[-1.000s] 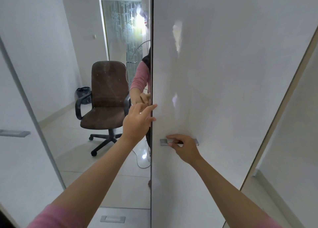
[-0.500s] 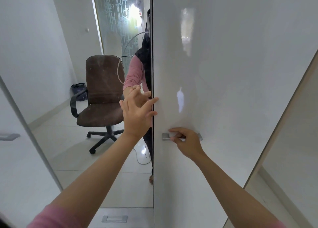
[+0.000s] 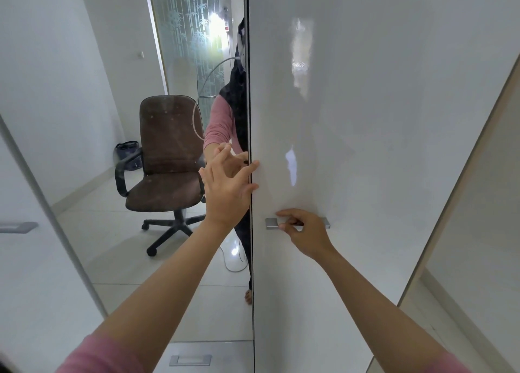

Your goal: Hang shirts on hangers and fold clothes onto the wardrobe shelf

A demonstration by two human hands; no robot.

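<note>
A white glossy wardrobe door (image 3: 365,119) fills the right half of the view, and a mirrored door (image 3: 126,260) stands to its left. My right hand (image 3: 305,233) grips the flat metal handle (image 3: 270,223) low on the white door. My left hand (image 3: 226,194) is spread wide, its fingertips touching the white door's left edge where it meets the mirror. No shirts, hangers or shelf are in view; the wardrobe's inside is hidden.
The mirror reflects a brown office chair (image 3: 167,161), a frosted glass door (image 3: 188,40) and a person in a pink sleeve. Another white door panel with a handle (image 3: 18,227) stands at the far left. A drawer pull (image 3: 190,360) sits low under the mirror.
My left hand has risen slightly and spread its fingers against the door edge. My right hand stays on the handle. The view has shifted a little.
</note>
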